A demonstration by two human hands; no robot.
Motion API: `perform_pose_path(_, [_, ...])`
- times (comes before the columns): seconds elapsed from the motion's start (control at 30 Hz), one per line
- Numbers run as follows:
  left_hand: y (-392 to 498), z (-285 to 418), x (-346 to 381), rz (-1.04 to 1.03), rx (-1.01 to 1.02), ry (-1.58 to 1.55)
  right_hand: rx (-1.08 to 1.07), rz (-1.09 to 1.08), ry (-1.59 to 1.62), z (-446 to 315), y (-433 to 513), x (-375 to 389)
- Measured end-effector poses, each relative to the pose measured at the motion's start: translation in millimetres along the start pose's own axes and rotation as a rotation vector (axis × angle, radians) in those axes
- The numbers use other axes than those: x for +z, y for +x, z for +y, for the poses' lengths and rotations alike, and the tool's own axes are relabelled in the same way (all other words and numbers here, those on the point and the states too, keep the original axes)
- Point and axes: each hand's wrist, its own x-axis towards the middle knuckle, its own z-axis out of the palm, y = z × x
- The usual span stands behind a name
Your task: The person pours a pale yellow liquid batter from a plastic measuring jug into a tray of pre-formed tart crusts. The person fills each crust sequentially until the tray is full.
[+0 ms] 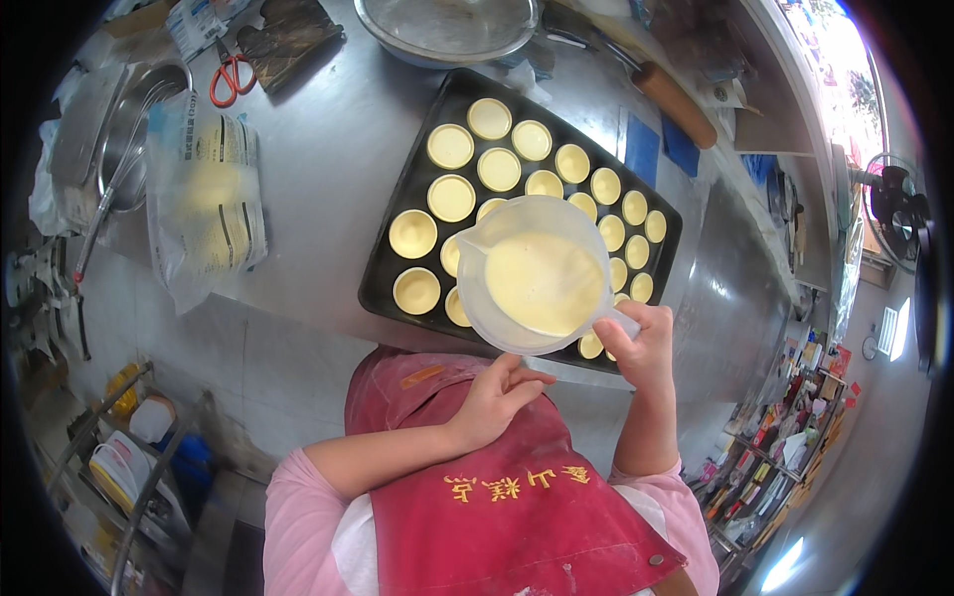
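My right hand (641,346) grips the handle of a translucent plastic measuring jug (477,313), which holds pale yellow liquid (548,283). The jug hangs over a black baking tray (373,287) lined with rows of round tart shells. Several shells at the far left part of the tray, such as one tart shell (499,170), look filled with pale liquid; others, like the tart shell (416,291) near the front left corner, look unfilled. My left hand (496,398) is just below the jug, fingers loosely bent, in front of the red apron (477,536). Whether its fingertips touch the jug is unclear.
On the steel table (313,186) a plastic bag (205,201), a whisk (123,167) and a metal bowl (179,74) lie left. Red-handled scissors (232,78) are at the back left, a large metal bowl (447,56) behind the tray, and a wooden rolling pin (674,104) at the back right.
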Motion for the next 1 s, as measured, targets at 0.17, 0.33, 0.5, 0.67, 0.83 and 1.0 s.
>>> perform_pose_path(0.17, [-3,-6,-4,0.014,0.014,-0.057,0.001,-0.039,-0.024,-4,1,7])
perform_pose_path(0.33, [-4,-9,-5,0.028,0.041,-0.086,-0.018,-0.057,-0.072,-9,2,12])
perform_pose_path(0.5, [-4,-8,-6,0.021,0.022,-0.076,-0.026,-0.055,-0.08,-12,3,14])
perform_pose_path(0.67, [-4,-7,-7,0.006,0.009,-0.057,-0.02,-0.053,-0.081,-12,3,14])
perform_pose_path(0.83, [-3,-8,-7,0.002,0.0,-0.047,-0.026,-0.034,-0.098,-10,1,13])
perform_pose_path(1.0, [-3,-10,-6,-0.002,0.0,-0.03,-0.034,-0.028,-0.125,-9,-1,11])
